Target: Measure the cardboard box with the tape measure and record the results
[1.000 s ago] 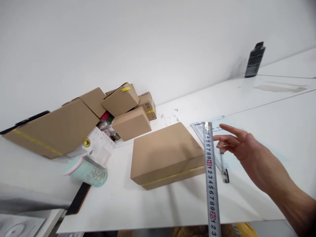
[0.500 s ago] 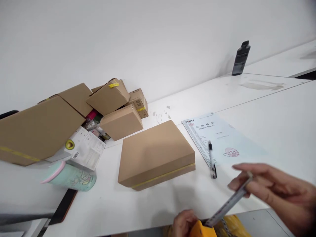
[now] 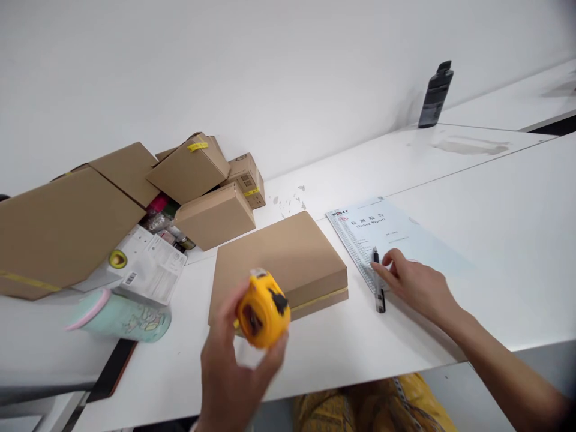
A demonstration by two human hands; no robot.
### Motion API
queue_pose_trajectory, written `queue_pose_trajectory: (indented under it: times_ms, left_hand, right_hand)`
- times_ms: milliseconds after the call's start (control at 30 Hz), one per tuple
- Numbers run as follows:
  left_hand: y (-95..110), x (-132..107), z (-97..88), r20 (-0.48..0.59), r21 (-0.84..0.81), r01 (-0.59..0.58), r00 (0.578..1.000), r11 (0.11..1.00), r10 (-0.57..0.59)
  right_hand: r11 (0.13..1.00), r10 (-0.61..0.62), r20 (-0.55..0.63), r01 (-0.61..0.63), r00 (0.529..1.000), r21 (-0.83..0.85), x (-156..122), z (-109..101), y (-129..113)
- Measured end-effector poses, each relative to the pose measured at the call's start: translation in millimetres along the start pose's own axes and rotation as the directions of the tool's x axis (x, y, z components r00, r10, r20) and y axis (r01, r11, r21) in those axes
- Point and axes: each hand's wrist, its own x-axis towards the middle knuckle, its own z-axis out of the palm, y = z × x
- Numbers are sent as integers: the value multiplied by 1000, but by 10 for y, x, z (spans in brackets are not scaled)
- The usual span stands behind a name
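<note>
My left hand (image 3: pixel 234 372) is raised over the table's near edge, fingers wrapped round a yellow tape measure (image 3: pixel 262 309) with its blade wound in. Behind it lies a flat brown cardboard box (image 3: pixel 279 258) with a yellow tape strip along its side. My right hand (image 3: pixel 416 285) reaches across the table, and its fingertips touch a black and silver pen (image 3: pixel 377 282). The pen lies on a printed report sheet (image 3: pixel 405 240), just right of the box.
A heap of brown cardboard boxes (image 3: pixel 135 192) sits at the left against the wall, with a white product box (image 3: pixel 144 267) and a mint-green tumbler (image 3: pixel 121 318) lying on its side. A dark bottle (image 3: pixel 434 95) stands at the far right. A yellow bag (image 3: pixel 373 408) shows below the white table (image 3: pixel 495 210).
The tape's blade, stretched out before, has wound back into its yellow case. My left hand rose into view with the case. My right hand let go of the blade and moved onto the pen.
</note>
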Motion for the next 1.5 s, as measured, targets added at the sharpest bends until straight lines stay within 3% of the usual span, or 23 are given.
queue_pose_trajectory:
  times_ms: [133, 233, 300, 367, 433, 500, 533, 567, 633, 767, 833, 967, 1033, 1167, 1367, 1500]
  left_hand:
    - [-130, 582, 71, 76, 186, -184, 982, 965, 173]
    - [-341, 830, 203, 120, 269, -201, 977, 942, 175]
    - [-427, 887, 261, 115, 292, -203, 978, 935, 176]
    - [-406, 851, 299, 32, 346, -264, 962, 901, 270]
    - [-274, 708, 359, -86, 358, -366, 903, 859, 421]
    - [-75, 472, 495, -83, 228, -505, 842, 832, 534]
    - [28, 335, 600, 21, 84, -574, 819, 815, 574]
    - [121, 198, 729, 137, -77, -625, 765, 777, 629]
    - [259, -43, 1032, 296, -256, -634, 667, 729, 684]
    - [320, -258, 1559, 677, -229, -553, 500, 801, 540]
    - [295, -259, 1691, 783, -196, -500, 438, 844, 441]
    - [237, -235, 1765, 824, -188, -411, 427, 892, 371]
    - [211, -243, 1773, 817, -204, -405, 431, 891, 384]
    - [182, -267, 1789, 809, -221, -416, 427, 882, 404]
    - [181, -281, 1773, 807, -203, -421, 439, 884, 394]
    - [175, -281, 1767, 801, -205, -475, 421, 856, 426]
  right_hand:
    - [980, -29, 133, 54, 991, -190, 123, 225, -50]
    - [976, -145, 198, 173, 969, -132, 89, 276, -88]
    - [985, -168, 194, 172, 966, 0, 72, 250, -32]
    - [969, -132, 167, 91, 977, 232, 59, 178, 87]
    - [863, -74, 148, -11, 986, 505, 37, 69, 236]
    - [710, -47, 145, -69, 988, 701, 1, -49, 368]
    - [652, -45, 147, -83, 988, 753, -19, -99, 416]
    - [619, -47, 152, -90, 987, 780, -38, -137, 448]
    - [623, -41, 132, -78, 990, 778, -68, -171, 469]
    - [762, 59, 1, -46, 998, 646, -97, -90, 419]
    - [741, 83, -7, -57, 997, 669, -100, -16, 406]
    - [582, 42, 150, -146, 988, 800, -85, 103, 407]
    - [618, 44, 188, -175, 981, 766, -72, 131, 386]
    - [744, 108, 118, -159, 987, 648, -56, 153, 333]
    - [707, 96, 147, -171, 985, 686, -56, 245, 406]
    - [780, 95, 120, -149, 988, 608, -102, 219, 379]
